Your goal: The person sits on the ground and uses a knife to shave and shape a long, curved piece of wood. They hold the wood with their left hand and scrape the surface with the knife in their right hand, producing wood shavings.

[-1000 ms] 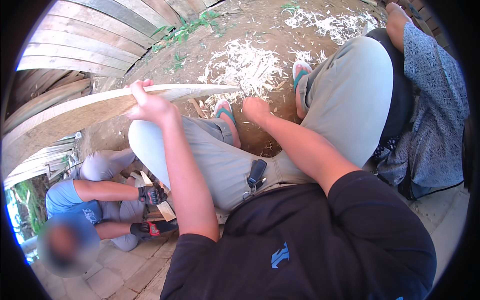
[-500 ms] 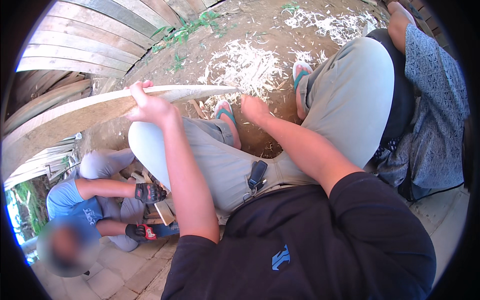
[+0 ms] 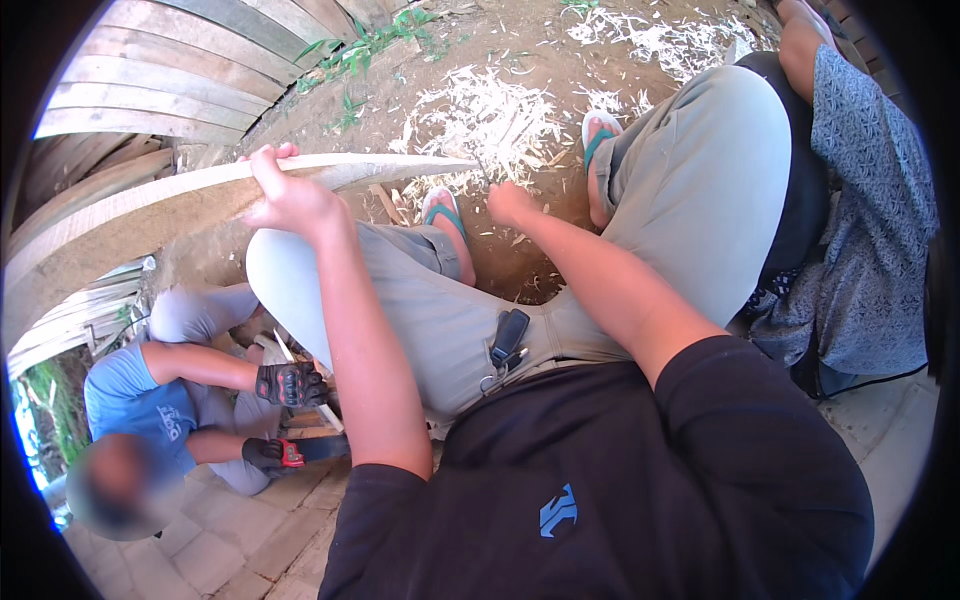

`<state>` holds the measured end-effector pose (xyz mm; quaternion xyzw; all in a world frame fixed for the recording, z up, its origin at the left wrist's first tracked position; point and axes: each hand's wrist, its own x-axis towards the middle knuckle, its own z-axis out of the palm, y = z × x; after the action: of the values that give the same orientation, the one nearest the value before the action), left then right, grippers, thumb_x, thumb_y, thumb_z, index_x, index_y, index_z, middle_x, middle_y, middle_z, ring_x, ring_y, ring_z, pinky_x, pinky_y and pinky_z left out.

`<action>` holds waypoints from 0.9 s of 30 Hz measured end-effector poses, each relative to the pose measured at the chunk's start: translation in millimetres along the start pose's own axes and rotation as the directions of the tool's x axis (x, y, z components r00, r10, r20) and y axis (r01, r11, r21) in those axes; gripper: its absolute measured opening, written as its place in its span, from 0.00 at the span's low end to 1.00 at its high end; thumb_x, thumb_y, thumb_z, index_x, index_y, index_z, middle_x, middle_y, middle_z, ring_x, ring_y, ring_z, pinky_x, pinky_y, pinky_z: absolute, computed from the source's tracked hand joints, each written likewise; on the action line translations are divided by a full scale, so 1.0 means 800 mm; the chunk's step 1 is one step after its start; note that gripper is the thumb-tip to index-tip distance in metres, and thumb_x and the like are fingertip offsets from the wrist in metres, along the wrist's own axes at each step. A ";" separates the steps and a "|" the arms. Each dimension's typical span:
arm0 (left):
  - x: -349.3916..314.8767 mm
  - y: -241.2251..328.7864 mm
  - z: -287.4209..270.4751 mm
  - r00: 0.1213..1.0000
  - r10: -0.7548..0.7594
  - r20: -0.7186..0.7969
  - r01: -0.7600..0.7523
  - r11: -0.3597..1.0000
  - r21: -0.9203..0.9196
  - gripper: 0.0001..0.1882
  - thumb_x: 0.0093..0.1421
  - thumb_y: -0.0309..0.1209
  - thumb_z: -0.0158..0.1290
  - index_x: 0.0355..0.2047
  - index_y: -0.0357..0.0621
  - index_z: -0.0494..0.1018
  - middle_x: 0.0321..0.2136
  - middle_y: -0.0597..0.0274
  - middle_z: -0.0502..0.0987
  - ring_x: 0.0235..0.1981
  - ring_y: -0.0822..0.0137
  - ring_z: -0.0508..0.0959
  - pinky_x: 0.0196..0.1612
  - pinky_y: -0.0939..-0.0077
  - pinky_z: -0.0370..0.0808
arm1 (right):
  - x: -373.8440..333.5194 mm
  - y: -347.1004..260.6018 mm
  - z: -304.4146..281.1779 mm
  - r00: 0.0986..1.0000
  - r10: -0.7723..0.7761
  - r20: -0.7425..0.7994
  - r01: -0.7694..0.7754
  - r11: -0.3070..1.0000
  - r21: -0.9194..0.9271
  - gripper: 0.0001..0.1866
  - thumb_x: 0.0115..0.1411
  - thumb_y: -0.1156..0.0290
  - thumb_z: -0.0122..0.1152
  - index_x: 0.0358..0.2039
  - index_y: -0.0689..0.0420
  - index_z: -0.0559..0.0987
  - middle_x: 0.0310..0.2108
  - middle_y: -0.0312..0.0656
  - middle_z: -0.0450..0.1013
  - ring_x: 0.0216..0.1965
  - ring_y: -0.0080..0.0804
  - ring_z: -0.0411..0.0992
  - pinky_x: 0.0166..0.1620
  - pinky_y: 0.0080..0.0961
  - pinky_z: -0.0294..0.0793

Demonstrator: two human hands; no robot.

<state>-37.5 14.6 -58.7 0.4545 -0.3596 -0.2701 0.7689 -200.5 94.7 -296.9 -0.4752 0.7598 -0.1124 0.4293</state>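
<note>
A long pale plank (image 3: 130, 215) reaches in from the left edge and tapers to a point above my sandalled feet. My left hand (image 3: 290, 200) is closed round it, thumb and fingers on opposite sides, over my left knee. Just beyond the plank's tip is my right hand (image 3: 512, 205), a closed fist. A thin, dark, blade-like tool (image 3: 486, 177) sticks out of this fist towards the tip; its handle is hidden in my fingers. Pale wood shavings (image 3: 490, 118) lie heaped on the dirt under and past the tip.
At lower left a co-worker in black gloves holds a red-handled saw (image 3: 318, 448) by wood pieces. A person in patterned grey cloth (image 3: 870, 220) sits close on my right. A board wall (image 3: 180, 70) stands far left, and paving (image 3: 240, 540) lies behind me.
The plank tip and both my hands sit slightly higher in the picture, as does the ground around them. My grips look the same. The co-worker's gloved hands and saw have shifted a little left.
</note>
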 end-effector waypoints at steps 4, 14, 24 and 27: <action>-0.015 0.011 0.025 1.000 -0.007 -0.029 0.006 0.999 -0.035 0.22 0.53 0.28 0.55 0.45 0.31 0.61 0.30 0.54 0.74 0.33 0.64 0.74 0.45 0.64 0.72 | 0.037 0.019 0.006 0.993 -0.109 -0.049 0.104 0.989 -0.107 0.17 0.64 0.66 0.50 0.45 0.60 0.83 0.43 0.55 0.80 0.47 0.52 0.79 0.49 0.46 0.78; -0.014 0.011 0.022 0.990 -0.022 -0.142 0.024 1.000 0.015 0.22 0.51 0.28 0.55 0.42 0.28 0.62 0.40 0.50 0.72 0.40 0.61 0.72 0.53 0.62 0.68 | 0.026 0.032 0.015 0.952 -0.292 -0.090 0.267 0.939 -0.215 0.18 0.70 0.61 0.42 0.43 0.59 0.78 0.45 0.54 0.79 0.46 0.50 0.79 0.45 0.46 0.79; 0.006 -0.007 -0.003 0.998 0.025 -0.063 -0.023 0.999 0.025 0.30 0.55 0.28 0.55 0.53 0.33 0.51 0.32 0.51 0.72 0.33 0.61 0.75 0.41 0.60 0.74 | 0.038 0.010 -0.005 0.944 0.050 0.326 -0.139 0.957 0.256 0.23 0.70 0.56 0.43 0.41 0.63 0.79 0.40 0.63 0.79 0.40 0.53 0.81 0.44 0.48 0.79; -0.002 0.002 0.014 0.996 -0.015 -0.085 0.017 1.000 0.013 0.30 0.53 0.28 0.55 0.51 0.32 0.52 0.33 0.51 0.72 0.34 0.62 0.74 0.44 0.62 0.73 | 0.010 0.013 0.020 0.935 -0.204 -0.288 0.212 0.977 -0.006 0.22 0.71 0.55 0.43 0.36 0.62 0.77 0.31 0.65 0.78 0.30 0.56 0.80 0.37 0.51 0.79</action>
<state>-47.1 10.6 -54.4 0.4736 -0.3249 -0.2543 0.7781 -196.2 97.5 -316.9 -0.5261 0.7581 -0.2344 0.3058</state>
